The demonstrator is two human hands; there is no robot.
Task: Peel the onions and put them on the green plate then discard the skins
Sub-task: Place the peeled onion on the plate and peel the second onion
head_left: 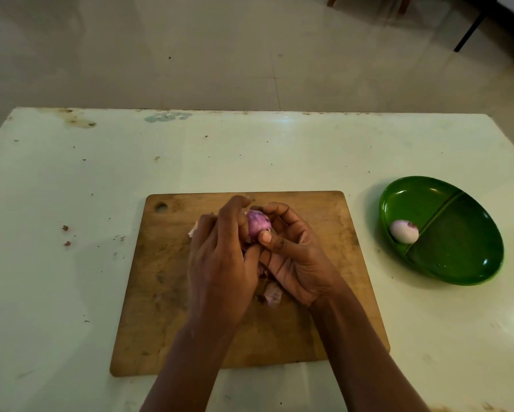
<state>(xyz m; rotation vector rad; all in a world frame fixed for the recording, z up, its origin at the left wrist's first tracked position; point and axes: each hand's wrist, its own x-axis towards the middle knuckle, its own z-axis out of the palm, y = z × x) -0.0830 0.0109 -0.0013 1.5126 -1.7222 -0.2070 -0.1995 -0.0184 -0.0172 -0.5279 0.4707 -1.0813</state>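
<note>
A purple onion (pixel 257 223) is held above the wooden cutting board (pixel 166 278) between both hands. My left hand (pixel 220 254) curls round its left side, and my right hand (pixel 294 251) grips it from the right with the thumb pressed on its lower part. Loose pinkish skins (pixel 272 294) lie on the board under my hands, and a scrap of skin (pixel 192 230) shows at the left of my left hand. A peeled pale onion (pixel 403 231) lies in the left compartment of the green divided plate (pixel 464 242) at the right.
The board lies on a white table (pixel 71 203) marked with stains and small skin crumbs (pixel 66 228) at the left. Beyond the table's far edge is a tiled floor (pixel 249 55), with furniture legs (pixel 472 25) at the upper right.
</note>
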